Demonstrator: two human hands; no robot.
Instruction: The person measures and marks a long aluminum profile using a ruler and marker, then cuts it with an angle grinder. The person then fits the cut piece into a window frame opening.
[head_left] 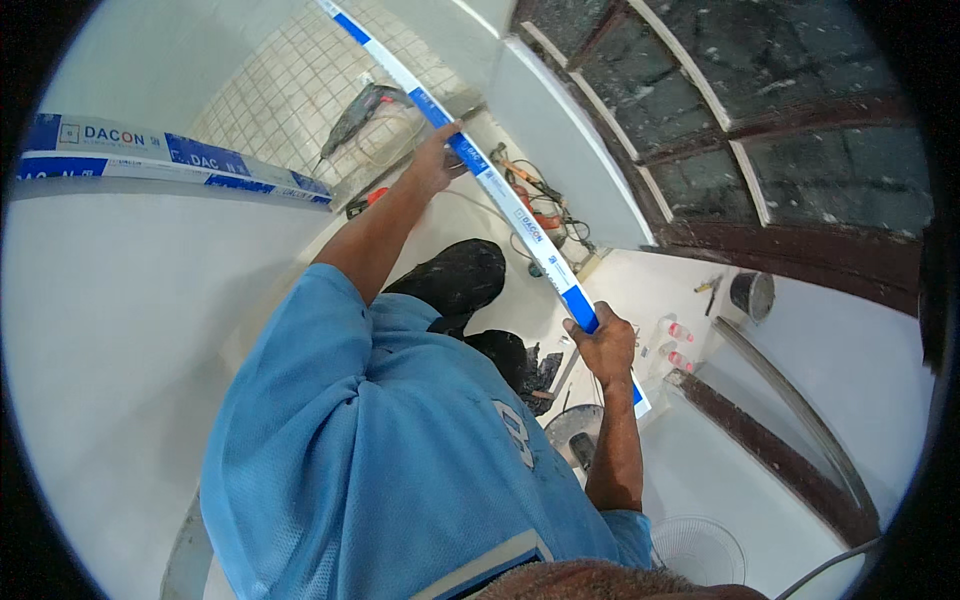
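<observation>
Head view looks straight down over your blue shirt (380, 450), and you are holding a long white strip with blue bands (500, 195) that runs as a diagonal from about 11 o'clock at the top of the picture down to about 4 o'clock near its middle. Your left hand (437, 155) reaches far out at 12 o'clock and its fingers are wrapped on the strip's upper stretch. Your right hand (603, 345) sits at about 3 o'clock from the picture's centre, close to your body, fingers clamped round the strip near its lower end, which sticks out just past the hand. Below the strip, on the pale floor (130, 330), your dark shoes (460, 280) stand between your arms. A power drill (358, 112) lies on the small-tiled patch (290, 90) at 11 o'clock, well apart from your left hand. A tangle of cables and orange-handled tools (535, 205) lies just beside the strip at 1 o'clock. Two more white-and-blue strips (170, 160) lie together at 10 o'clock. A dark-framed glass door (760, 130) fills the upper right.
</observation>
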